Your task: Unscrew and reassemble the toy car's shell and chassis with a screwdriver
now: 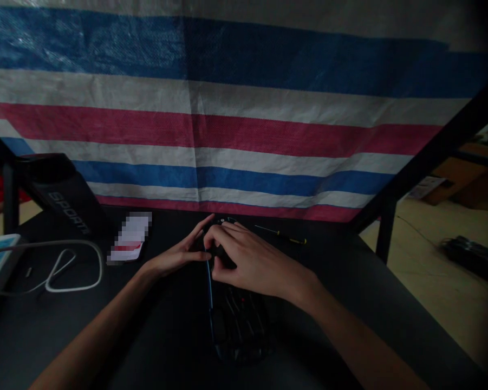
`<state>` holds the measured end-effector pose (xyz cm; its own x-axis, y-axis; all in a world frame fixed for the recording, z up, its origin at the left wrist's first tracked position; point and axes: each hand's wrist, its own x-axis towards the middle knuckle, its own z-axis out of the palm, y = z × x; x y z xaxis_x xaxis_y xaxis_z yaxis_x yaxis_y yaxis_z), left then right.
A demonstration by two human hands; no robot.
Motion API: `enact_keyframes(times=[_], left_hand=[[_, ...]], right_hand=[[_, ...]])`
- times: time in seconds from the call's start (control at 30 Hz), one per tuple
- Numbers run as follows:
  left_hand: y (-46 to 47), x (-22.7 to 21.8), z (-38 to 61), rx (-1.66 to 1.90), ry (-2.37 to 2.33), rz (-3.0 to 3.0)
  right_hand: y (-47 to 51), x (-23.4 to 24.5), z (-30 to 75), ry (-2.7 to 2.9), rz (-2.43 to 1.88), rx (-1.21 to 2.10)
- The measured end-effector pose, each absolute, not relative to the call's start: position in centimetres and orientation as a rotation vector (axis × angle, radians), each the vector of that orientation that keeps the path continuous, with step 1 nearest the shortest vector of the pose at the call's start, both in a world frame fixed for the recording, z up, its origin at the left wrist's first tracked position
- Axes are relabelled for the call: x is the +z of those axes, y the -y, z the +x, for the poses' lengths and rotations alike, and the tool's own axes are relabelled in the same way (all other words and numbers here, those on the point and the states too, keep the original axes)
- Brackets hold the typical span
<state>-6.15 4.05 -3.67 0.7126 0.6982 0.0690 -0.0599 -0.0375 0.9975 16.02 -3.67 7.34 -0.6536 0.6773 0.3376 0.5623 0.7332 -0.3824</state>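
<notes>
Your right hand [249, 261] grips the black device [241, 325], fingers curled; your left hand [179, 254] touches it, fingers straight.

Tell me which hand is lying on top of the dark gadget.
The right hand: it drapes over the far end of the dark gadget, fingers curled, while the left hand only touches its left side, fingers stretched.

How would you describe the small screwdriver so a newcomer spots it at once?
Start at the striped tarp hanging behind the dark table. Just below its bottom edge, beyond the right hand, lies a thin screwdriver. Unlike the white cable loop far left, it is straight, with a yellow-marked handle.
</notes>
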Motion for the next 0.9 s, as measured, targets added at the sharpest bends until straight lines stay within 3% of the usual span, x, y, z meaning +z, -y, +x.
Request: enact_keyframes(times=[0.23,0.6,0.9], left_hand=[[-4.2,-3.6,-6.3,0.642,-0.531,1.469],[-4.0,-3.6,-6.1,0.652,-0.527,1.468],[-4.3,-4.1,-6.3,0.656,-0.522,1.473]], right_hand=[[4.2,6.7,15.0,2.441,-1.19,0.148],[4.5,6.9,15.4,2.397,-1.041,0.426],[4.6,5.9,14.1,2.335,-1.395,0.068]])
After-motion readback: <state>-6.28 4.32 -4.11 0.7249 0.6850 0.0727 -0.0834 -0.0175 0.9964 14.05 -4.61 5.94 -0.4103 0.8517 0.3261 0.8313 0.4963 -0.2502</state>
